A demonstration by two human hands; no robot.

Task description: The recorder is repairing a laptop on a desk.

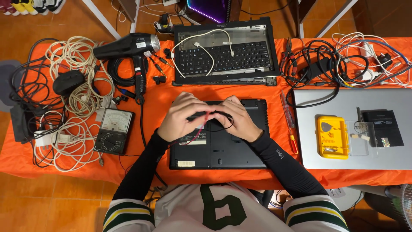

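Note:
A black laptop base (219,148) lies upside down on the orange tablecloth in front of me. Both hands meet above its upper half. My left hand (182,118) and my right hand (238,118) together grip a small black part with thin red and black wires (210,118) hanging from it. The fingers hide most of that part.
A laptop keyboard frame (225,53) with a white cable lies behind. To the left are a black hair dryer (128,47), an analog multimeter (113,131) and tangled cables (73,103). On the right is a silver laptop lid (352,129) with a yellow tool case (332,137), a red screwdriver (289,122) and more cables (339,60).

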